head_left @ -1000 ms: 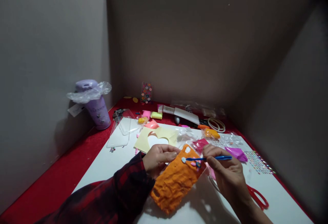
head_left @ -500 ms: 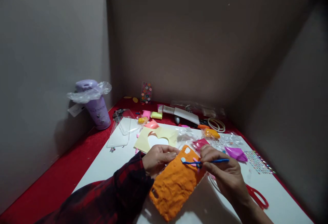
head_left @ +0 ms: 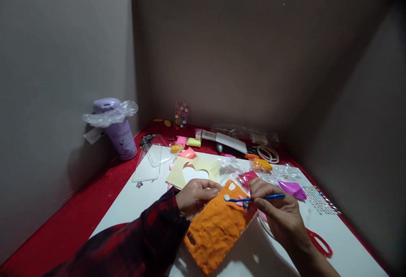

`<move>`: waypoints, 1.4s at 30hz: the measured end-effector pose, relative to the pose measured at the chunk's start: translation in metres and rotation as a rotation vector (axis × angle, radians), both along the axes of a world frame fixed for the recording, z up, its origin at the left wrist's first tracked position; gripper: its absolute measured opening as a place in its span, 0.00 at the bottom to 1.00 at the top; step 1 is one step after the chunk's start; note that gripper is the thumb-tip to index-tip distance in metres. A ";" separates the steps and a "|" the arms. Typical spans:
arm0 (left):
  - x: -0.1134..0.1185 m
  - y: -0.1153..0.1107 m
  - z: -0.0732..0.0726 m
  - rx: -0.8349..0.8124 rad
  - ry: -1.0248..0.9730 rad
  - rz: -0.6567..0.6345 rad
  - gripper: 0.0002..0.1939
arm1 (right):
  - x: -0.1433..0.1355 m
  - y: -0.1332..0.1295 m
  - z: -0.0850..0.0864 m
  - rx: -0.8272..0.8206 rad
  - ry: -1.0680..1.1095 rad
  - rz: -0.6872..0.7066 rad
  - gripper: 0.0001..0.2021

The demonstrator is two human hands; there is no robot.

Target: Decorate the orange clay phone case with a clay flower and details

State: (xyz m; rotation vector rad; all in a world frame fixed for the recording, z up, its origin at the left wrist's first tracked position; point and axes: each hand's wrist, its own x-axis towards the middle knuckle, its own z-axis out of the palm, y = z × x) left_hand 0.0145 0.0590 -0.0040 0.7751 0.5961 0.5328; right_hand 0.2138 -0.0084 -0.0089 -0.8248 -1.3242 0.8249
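Held aslant at lower centre, above a white sheet (head_left: 133, 201): an orange phone case (head_left: 218, 226), wrinkled and clay-like on top, with a ragged opening (head_left: 232, 186) near its far end. Pinched at its left edge by the left hand (head_left: 197, 196), with thumb and fingers drawn together and fingertips partly out of sight. Across the case from the right, nearly level: a slim blue tool (head_left: 269, 196), pinched between thumb and fingertips of the right hand (head_left: 277, 207), with its tip at the edge of a small pale disc (head_left: 226, 198) just below the opening. Beside the disc, partly under the tool's shaft: a cluster of pink and blue pieces (head_left: 242, 201), close to the right hand's fingertips. For good work here, probably best to hold the case steady by its edge, without denting the soft-looking top. Press lightly with the tip, going around the disc's rim in small touches; at too steep an angle, likely to gouge the orange layer. Lift the shaft a little over the pink and blue pieces, for fear of smearing or dislodging them. For a better angle, turn the case rather than twist the right wrist. Impossible to tell from here: whether touching the orange surface under the shaft or just above it
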 end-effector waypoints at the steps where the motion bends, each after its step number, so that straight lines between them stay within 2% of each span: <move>1: 0.000 0.000 0.000 0.001 -0.001 0.000 0.23 | 0.000 0.000 0.000 -0.003 0.000 0.005 0.00; 8: 0.001 0.000 -0.001 0.017 -0.002 0.004 0.22 | -0.001 -0.002 0.000 0.006 -0.084 0.012 0.04; 17: 0.001 0.002 -0.002 0.003 -0.004 0.016 0.24 | 0.002 0.003 -0.001 0.034 0.027 0.019 0.00; 29: 0.001 0.001 -0.002 0.010 -0.012 0.012 0.23 | 0.001 0.002 -0.004 0.036 -0.023 0.032 0.04; 42: 0.001 0.001 -0.002 0.011 -0.015 0.021 0.22 | 0.003 0.005 0.003 0.049 0.035 0.032 0.01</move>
